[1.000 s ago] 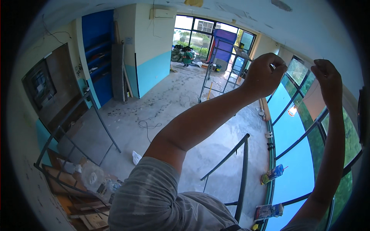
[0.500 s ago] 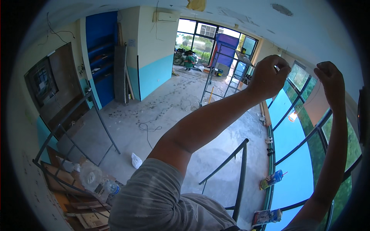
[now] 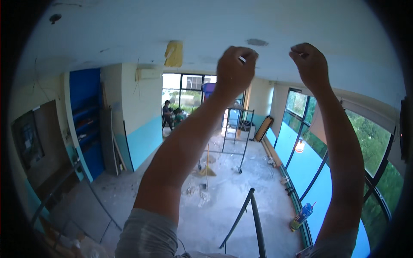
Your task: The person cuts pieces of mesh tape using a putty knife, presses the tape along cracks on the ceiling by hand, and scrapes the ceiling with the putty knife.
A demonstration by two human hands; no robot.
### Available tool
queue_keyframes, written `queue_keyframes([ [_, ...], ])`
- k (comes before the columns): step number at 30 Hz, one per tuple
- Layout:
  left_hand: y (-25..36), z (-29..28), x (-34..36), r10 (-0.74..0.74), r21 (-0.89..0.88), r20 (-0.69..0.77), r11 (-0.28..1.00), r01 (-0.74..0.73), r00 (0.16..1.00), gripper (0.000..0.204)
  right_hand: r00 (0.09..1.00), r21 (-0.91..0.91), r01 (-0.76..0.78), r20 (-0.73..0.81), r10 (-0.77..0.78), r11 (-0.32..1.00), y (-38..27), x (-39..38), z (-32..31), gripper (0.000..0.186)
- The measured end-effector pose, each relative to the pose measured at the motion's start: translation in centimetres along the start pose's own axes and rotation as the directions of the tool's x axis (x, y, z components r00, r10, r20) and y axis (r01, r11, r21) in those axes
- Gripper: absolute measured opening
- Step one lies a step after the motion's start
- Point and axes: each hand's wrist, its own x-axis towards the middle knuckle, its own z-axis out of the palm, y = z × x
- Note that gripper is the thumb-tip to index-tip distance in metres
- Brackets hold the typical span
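Both my arms are raised toward the white ceiling (image 3: 206,26). The fingers of my left hand (image 3: 235,71) are curled into a pinch, with a small pale patch showing between them; I cannot tell whether it is a held thing or a gap. To its right, my right hand (image 3: 310,69) is also closed, thumb against fingertips. Whatever it may hold is too small to make out. A grey patch (image 3: 257,42) on the ceiling appears between the two hands, and a yellow piece (image 3: 174,53) hangs left of them. Whether either hand touches the ceiling is unclear.
Dark metal rails (image 3: 254,219) rise just below me. Across the floor stand a metal scaffold frame (image 3: 234,131) and a broom (image 3: 207,170). Windows (image 3: 297,103) line the right side, with a blue bag (image 3: 302,216) on the sill. A person (image 3: 167,115) stands at the far windows.
The view has tilted up, showing more ceiling. Both hands now appear farther left and higher in the picture, still pinched. A standing person has come into sight at the far windows.
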Motion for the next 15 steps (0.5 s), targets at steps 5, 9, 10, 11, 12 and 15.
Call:
queue_keyframes([
  [5, 2.4, 0.9, 9.2, 0.247, 0.108, -0.067, 0.965, -0.239, 0.967, 0.025, 0.959, -0.041, 0.044, -0.277, -0.054, 0.998, -1.6, 4.8, -1.6, 0.03],
  [9, 4.8, -0.2, 15.2, 0.445, 0.262, -0.07, 0.872, -0.414, 0.893, 0.032, 0.935, 0.119, 0.111, -0.348, -0.063, 0.987, -2.4, 9.0, -1.9, 0.04],
  [10, 6.3, -1.0, 16.5, 0.335, 0.284, -0.028, 0.906, -0.314, 0.942, 0.022, 0.941, 0.262, 0.172, -0.33, -0.08, 0.95, -3.4, 9.4, -2.0, 0.04],
  [11, 6.7, -1.6, 17.7, 0.359, 0.304, -0.058, 0.895, -0.326, 0.932, 0.02, 0.945, 0.399, 0.226, -0.313, -0.1, 0.889, -4.5, 9.8, -2.2, 0.041],
  [12, 6.6, -2.1, 18.7, 0.339, 0.332, -0.051, 0.893, -0.305, 0.939, 0.02, 0.945, 0.403, 0.227, -0.311, -0.101, 0.887, -5.6, 9.8, -2.7, 0.041],
  [15, 6.3, -4.0, 20.1, 0.322, 0.403, -0.059, 0.874, -0.272, 0.945, 0.021, 0.998, 0.513, 0.06, -0.048, -0.041, 0.856, -8.8, 9.9, -4.0, 0.061],
])
